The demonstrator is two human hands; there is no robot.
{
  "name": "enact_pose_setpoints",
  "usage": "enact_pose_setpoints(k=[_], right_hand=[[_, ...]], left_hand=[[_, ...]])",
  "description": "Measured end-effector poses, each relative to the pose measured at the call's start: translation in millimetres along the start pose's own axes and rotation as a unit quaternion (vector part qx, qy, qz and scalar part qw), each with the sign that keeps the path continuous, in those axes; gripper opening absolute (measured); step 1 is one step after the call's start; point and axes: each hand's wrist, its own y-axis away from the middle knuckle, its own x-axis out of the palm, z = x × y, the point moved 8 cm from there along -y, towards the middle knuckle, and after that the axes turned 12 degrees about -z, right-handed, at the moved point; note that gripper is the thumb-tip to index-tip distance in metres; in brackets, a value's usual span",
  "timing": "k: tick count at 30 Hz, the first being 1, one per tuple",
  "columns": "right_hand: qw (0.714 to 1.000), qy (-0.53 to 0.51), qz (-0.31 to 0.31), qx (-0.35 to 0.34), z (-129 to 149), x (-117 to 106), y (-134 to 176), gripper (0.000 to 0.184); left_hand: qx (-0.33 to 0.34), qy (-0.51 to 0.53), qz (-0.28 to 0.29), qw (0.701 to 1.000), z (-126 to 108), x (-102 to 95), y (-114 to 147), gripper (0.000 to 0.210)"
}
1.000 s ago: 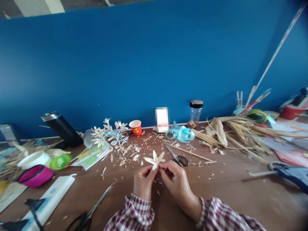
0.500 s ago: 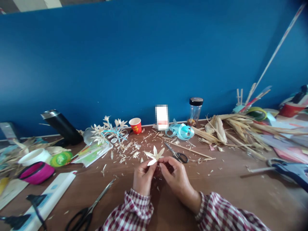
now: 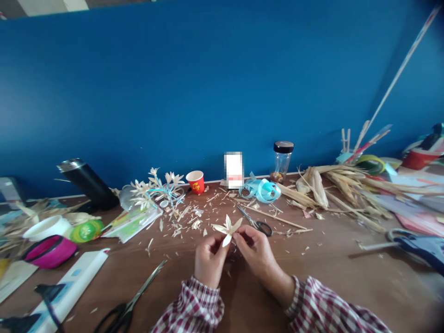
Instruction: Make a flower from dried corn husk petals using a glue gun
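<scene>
Between my two hands is a pale corn-husk flower [image 3: 228, 228] with several pointed petals spread out. My left hand [image 3: 210, 258] pinches its base from the left, thumb and fingers closed. From the right, the closed fingers of my right hand [image 3: 255, 249] grip the flower's lower edge. The base itself is hidden behind the fingers. Just beyond my right hand lie small scissors [image 3: 257, 223] with black handles. Larger scissors [image 3: 130, 303] rest on the table to the left of my left sleeve.
Finished husk flowers [image 3: 157, 187] on blue stems lie back left by a red paper cup [image 3: 195, 182]. Blue ribbon [image 3: 262, 189], a lidded jar [image 3: 281, 162] and dried husks [image 3: 315, 187] line the back. A power strip [image 3: 74, 289] sits left, a glue gun [image 3: 416, 247] right. Husk scraps litter the table.
Both hands and the flower have shifted slightly right and nearer to me. The flower has turned a little, its petals now pointing differently. It stays in both hands.
</scene>
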Motion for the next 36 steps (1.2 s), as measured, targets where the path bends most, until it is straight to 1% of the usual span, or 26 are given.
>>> enact_pose_setpoints(k=[2, 6, 12, 15, 18, 23, 29, 36], right_hand=[[1.000, -0.003, 0.009, 0.006, 0, 2, 1, 0.020], [1.000, 0.010, 0.012, 0.006, -1, 2, 1, 0.021], [1.000, 0.012, 0.005, 0.006, -1, -1, -1, 0.018], [1.000, 0.018, -0.005, 0.007, 0, -2, -2, 0.020], [1.000, 0.018, -0.001, 0.010, -1, -1, -1, 0.021], [1.000, 0.016, 0.000, -0.004, 1, 0, -1, 0.020], [1.000, 0.014, 0.012, 0.007, 1, 3, 0, 0.016], [0.999, 0.039, 0.013, 0.005, -1, 4, 2, 0.016]], left_hand=[[0.009, 0.002, -0.003, 1.000, -1, -1.3, -1, 0.019], [0.034, 0.002, -0.050, 0.998, -7, -8.3, 0, 0.015], [0.059, -0.007, -0.070, 0.996, -16, -8.8, 4, 0.013], [0.070, -0.002, -0.062, 0.996, -21, -5.8, 6, 0.016], [0.061, 0.006, -0.049, 0.997, -21, -3.4, 6, 0.020], [0.061, -0.023, -0.034, 0.997, -18, -4.2, 4, 0.019], [0.106, -0.057, -0.062, 0.991, -22, -8.7, 6, 0.016], [0.183, -0.096, -0.088, 0.974, -29, -11.9, 7, 0.012]])
